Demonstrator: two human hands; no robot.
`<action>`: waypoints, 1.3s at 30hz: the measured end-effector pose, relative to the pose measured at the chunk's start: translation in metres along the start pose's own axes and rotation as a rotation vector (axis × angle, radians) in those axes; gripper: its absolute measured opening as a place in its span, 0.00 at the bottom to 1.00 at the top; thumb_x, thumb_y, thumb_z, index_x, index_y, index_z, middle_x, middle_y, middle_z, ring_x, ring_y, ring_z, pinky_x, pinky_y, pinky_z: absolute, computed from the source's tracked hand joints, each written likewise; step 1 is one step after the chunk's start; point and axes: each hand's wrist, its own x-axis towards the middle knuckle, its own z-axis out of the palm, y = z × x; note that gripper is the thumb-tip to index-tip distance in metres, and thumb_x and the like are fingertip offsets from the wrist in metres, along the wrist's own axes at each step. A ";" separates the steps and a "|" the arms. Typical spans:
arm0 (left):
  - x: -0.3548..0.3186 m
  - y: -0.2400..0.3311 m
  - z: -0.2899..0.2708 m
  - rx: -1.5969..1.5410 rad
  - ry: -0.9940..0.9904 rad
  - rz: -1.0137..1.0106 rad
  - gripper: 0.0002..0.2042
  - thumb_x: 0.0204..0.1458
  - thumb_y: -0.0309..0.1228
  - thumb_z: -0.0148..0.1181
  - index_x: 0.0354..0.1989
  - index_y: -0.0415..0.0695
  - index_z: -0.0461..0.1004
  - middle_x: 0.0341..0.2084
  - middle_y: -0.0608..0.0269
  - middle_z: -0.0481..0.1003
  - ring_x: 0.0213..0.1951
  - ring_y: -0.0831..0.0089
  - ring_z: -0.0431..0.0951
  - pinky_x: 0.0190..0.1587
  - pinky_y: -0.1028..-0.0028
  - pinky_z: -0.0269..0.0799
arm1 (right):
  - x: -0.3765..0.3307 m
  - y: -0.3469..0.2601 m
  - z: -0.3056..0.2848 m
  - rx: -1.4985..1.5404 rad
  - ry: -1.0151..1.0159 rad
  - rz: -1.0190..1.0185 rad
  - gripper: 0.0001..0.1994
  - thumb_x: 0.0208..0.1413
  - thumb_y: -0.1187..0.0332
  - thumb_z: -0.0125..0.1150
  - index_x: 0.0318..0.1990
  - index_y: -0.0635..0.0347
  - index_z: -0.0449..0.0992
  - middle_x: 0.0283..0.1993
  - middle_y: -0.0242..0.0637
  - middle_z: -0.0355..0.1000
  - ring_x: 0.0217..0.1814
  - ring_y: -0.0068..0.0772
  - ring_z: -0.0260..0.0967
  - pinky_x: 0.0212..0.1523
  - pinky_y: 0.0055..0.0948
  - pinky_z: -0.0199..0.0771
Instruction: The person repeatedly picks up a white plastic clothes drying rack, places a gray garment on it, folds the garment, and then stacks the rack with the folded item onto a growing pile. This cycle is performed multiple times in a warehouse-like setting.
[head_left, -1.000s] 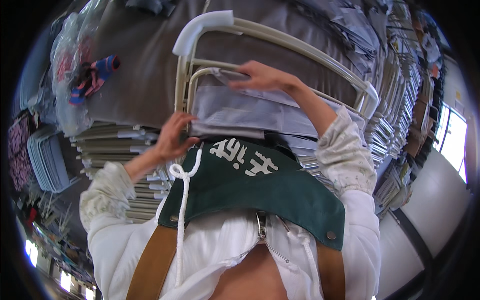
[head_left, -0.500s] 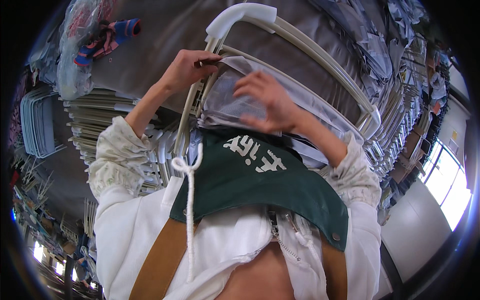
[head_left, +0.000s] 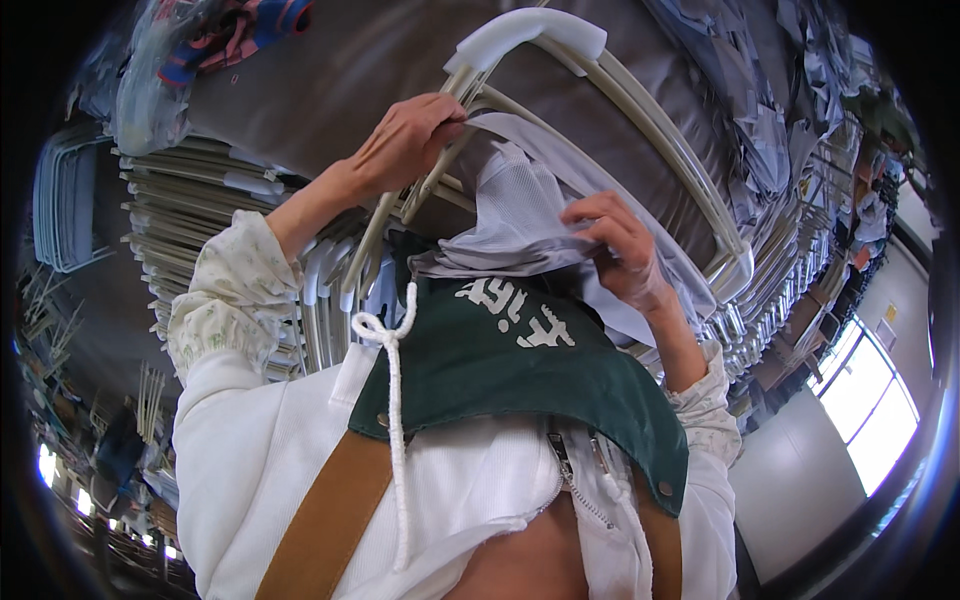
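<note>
A beige tubular metal frame with white foam wrapped round its corner stands in front of me. Grey fabric with a mesh panel hangs on it, its upper border lying along an inner tube. My left hand is closed round the frame's left tube, at the end of the fabric's border; its fingertips are partly hidden. To the right, my right hand has its fingers curled on the bunched mesh fabric. The fabric's lower folds rest against my green apron.
Stacked beige tubes with white padding lie at left. More padded frames stand in a row at right, near grey fabric pieces. A dark sheet spreads behind. A blue-and-pink item lies at far left.
My right hand has moved right and down and closed on the mesh fabric, which is now pulled into folds away from the left tube. My left hand stays at the frame's corner.
</note>
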 end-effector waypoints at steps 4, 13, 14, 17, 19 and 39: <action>-0.013 0.019 0.000 0.032 -0.032 0.036 0.04 0.50 0.19 0.57 0.32 0.39 0.70 0.27 0.53 0.72 0.32 0.52 0.74 0.33 0.63 0.70 | 0.010 0.003 0.010 -0.010 -0.076 -0.024 0.18 0.26 0.87 0.60 0.33 0.65 0.71 0.40 0.43 0.74 0.38 0.46 0.71 0.36 0.36 0.73; -0.033 0.029 0.044 0.111 0.090 0.169 0.12 0.40 0.17 0.62 0.36 0.38 0.74 0.27 0.59 0.73 0.30 0.60 0.76 0.28 0.67 0.73 | 0.013 0.014 0.047 0.062 -0.234 -0.211 0.15 0.36 0.78 0.63 0.36 0.64 0.73 0.42 0.42 0.73 0.42 0.45 0.72 0.40 0.36 0.75; -0.036 0.026 0.045 0.118 0.061 0.217 0.13 0.40 0.17 0.62 0.37 0.38 0.74 0.27 0.60 0.73 0.29 0.61 0.75 0.28 0.67 0.73 | 0.020 0.010 0.047 0.078 -0.339 -0.218 0.13 0.38 0.77 0.63 0.36 0.64 0.73 0.43 0.42 0.73 0.43 0.45 0.72 0.41 0.37 0.75; -0.041 0.017 0.044 0.165 0.004 0.307 0.16 0.40 0.16 0.61 0.41 0.38 0.74 0.28 0.61 0.73 0.30 0.63 0.76 0.29 0.68 0.73 | 0.060 0.013 0.031 -0.015 0.056 -0.092 0.11 0.60 0.65 0.57 0.37 0.67 0.76 0.42 0.45 0.73 0.43 0.43 0.72 0.44 0.34 0.73; -0.038 0.015 0.045 0.198 -0.010 0.323 0.17 0.41 0.15 0.61 0.43 0.38 0.75 0.30 0.60 0.74 0.31 0.64 0.76 0.30 0.69 0.75 | 0.072 0.048 0.058 0.063 0.164 0.371 0.15 0.64 0.62 0.56 0.38 0.68 0.77 0.37 0.36 0.74 0.38 0.30 0.71 0.41 0.25 0.70; -0.019 0.019 0.045 0.059 -0.099 -0.297 0.25 0.45 0.22 0.67 0.56 0.44 0.73 0.37 0.66 0.74 0.24 0.80 0.61 0.26 0.79 0.59 | -0.353 0.156 -0.089 -0.528 0.050 0.543 0.07 0.52 0.75 0.58 0.38 0.63 0.70 0.37 0.51 0.73 0.42 0.57 0.72 0.39 0.46 0.72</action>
